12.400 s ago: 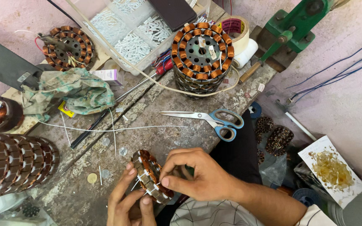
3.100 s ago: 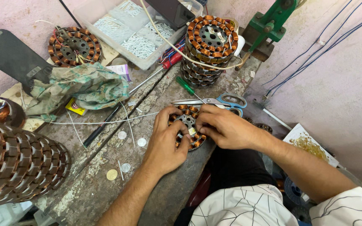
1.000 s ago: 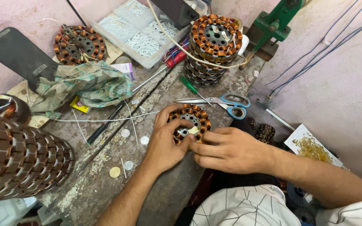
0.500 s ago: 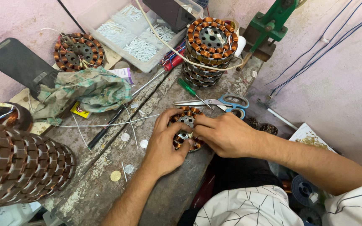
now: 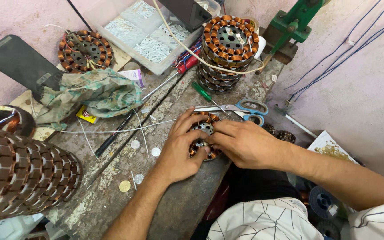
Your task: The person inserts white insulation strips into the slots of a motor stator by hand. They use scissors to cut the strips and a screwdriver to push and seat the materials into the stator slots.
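I see both hands gripping the stator (image 5: 203, 129) — left hand (image 5: 181, 149) cupping it, right hand (image 5: 241, 142) pinching its top — scissors (image 5: 241, 108) just beyond it.

copper-wound stator (image 5: 202, 129) flat on workbench (image 5: 112, 178)

Both hands seemingly hide the stator (image 5: 203, 129)'s lower half.
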